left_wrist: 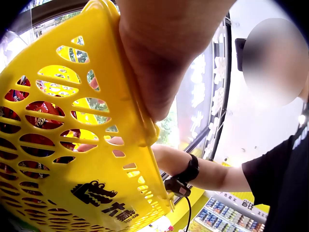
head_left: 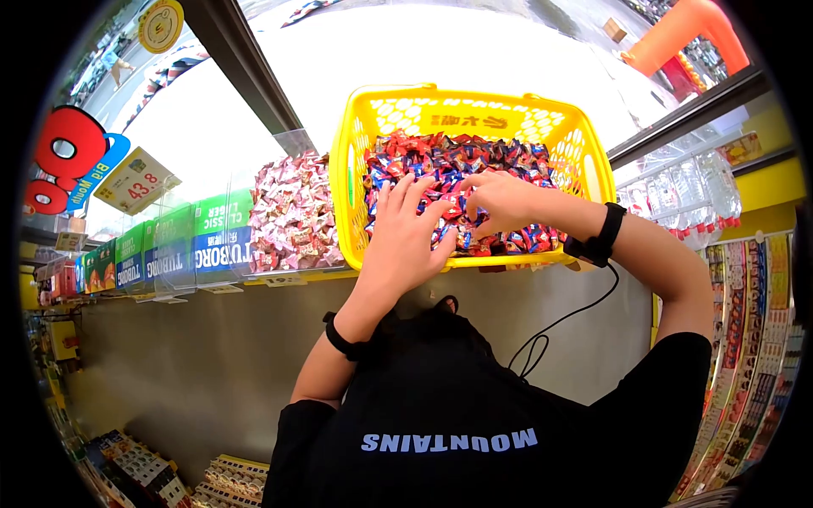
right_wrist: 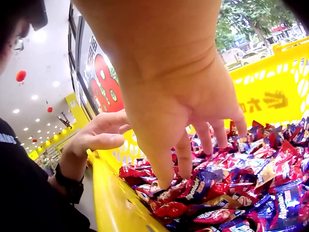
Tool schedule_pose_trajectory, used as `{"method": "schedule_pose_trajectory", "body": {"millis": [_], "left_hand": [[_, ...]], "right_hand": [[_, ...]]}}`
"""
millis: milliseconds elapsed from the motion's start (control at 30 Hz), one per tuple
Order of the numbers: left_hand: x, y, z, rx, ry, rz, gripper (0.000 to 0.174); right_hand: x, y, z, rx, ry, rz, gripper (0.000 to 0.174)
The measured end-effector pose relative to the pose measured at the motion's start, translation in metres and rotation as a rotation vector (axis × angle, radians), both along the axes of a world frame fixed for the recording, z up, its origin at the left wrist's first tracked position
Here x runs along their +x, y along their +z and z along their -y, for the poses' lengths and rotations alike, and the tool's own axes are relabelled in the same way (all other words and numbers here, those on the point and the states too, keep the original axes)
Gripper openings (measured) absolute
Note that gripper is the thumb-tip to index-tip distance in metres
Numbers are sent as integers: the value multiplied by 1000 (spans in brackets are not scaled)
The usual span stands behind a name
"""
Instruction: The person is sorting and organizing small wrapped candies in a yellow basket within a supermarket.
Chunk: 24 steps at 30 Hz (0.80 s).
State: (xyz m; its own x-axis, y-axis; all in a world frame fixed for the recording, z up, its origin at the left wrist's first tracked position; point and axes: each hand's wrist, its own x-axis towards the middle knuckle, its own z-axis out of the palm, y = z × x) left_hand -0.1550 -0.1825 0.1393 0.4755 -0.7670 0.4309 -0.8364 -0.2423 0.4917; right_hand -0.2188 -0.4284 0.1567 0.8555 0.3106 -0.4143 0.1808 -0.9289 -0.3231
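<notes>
Wrapped candies [head_left: 449, 152] fill a yellow basket [head_left: 345, 161], 2 bare hands over them.
The red and blue candies lie heaped in the basket, near 1 o'clock in the head view. The right hand [head_left: 506, 203] reaches in from 4 o'clock, fingertips on the heap, its grip spread with fingers slightly bent, holding nothing. The left hand [head_left: 402, 237] is above the basket's rim at 7 o'clock, its grip loose and spread, also holding nothing. Pink sweets [head_left: 292, 216] sit beside the basket at 9 o'clock, beer boxes [head_left: 222, 212] beyond them; clear bottles [head_left: 720, 190] stand at 3 o'clock, a black shirt [head_left: 474, 398] at 6.
</notes>
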Motion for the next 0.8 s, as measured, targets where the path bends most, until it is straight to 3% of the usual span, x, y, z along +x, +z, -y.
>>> {"method": "schedule_pose_trajectory", "body": {"millis": [100,267,467,600,733,767,800], "left_hand": [[0,-3,0,1,-3,0,32],[0,-2,0,-7,-12,1,32],[-1,1,-1,-3,-8,9,35],[0,-1,-1,16,5,12,38],[0,-5,1,29,4,30,37],[2,-8,2,25,-5,35,38],[3,-10,2,25,-10,35,40]], "right_hand": [[0,-14,0,-7,-53,-88,39],[9,-26,5,-34,60,-23,33],[10,42,1,-55,-44,29,15],[-10,56,-10,-87,-145,84,17],[-13,30,-3,-170,-188,108,41],[-6,29,-2,-205,-184,22,55],[-1,29,1,-219,-133,29,57]]}}
